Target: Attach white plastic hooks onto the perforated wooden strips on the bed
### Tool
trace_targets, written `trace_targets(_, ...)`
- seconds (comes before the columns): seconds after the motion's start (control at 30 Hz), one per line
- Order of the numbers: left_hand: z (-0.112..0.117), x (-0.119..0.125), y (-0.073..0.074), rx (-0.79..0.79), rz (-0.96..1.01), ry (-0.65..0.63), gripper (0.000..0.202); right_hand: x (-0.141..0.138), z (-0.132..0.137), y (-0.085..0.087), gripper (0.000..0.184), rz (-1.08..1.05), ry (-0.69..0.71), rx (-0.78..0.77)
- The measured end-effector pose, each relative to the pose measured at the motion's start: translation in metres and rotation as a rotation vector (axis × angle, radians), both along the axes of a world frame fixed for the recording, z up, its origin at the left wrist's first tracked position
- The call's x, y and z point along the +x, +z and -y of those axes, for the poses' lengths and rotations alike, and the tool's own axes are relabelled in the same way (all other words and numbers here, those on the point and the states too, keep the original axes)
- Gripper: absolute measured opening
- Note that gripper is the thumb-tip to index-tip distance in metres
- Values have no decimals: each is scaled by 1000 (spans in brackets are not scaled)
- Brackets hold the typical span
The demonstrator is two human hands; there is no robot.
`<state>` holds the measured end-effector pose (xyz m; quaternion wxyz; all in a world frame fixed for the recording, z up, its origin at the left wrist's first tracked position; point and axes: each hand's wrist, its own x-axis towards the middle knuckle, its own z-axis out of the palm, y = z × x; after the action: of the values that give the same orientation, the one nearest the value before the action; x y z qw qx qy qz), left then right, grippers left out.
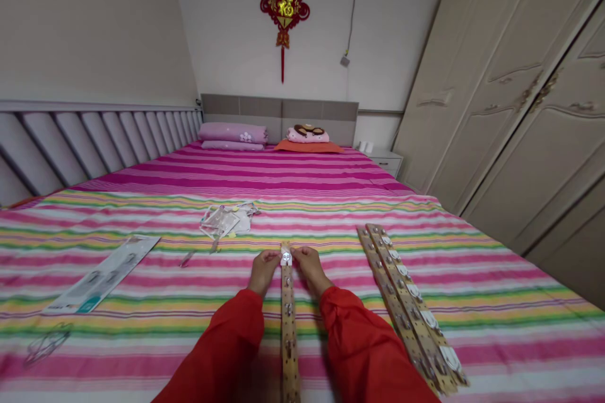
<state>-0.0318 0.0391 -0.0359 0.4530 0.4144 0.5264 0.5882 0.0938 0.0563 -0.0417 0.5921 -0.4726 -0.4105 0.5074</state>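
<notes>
A long wooden strip (288, 327) with metal hooks lies lengthwise on the striped bedspread, running between my red-sleeved arms. My left hand (263, 271) and my right hand (309, 266) meet at its far end, fingers pinched on a small white hook piece (286, 258) that sits on the strip. Two more wooden strips (406, 302) with white hook pieces lie side by side to the right, untouched.
Clear plastic packaging (224, 220) lies ahead to the left, and a flat printed card (101, 274) farther left. Pillows (234, 133) sit at the headboard. A padded rail runs along the left wall; a wardrobe (520, 107) stands on the right.
</notes>
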Motion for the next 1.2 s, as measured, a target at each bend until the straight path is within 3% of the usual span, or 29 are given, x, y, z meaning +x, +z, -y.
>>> trace_targets(0.3, -9, 0, -15, -20, -16, 27, 22, -3, -8, -14, 28, 7, -21, -12)
trace_targets(1.2, -13, 0, -31, -40, -79, 61, 24, -7, -17, -37, 24, 202, -120, -13)
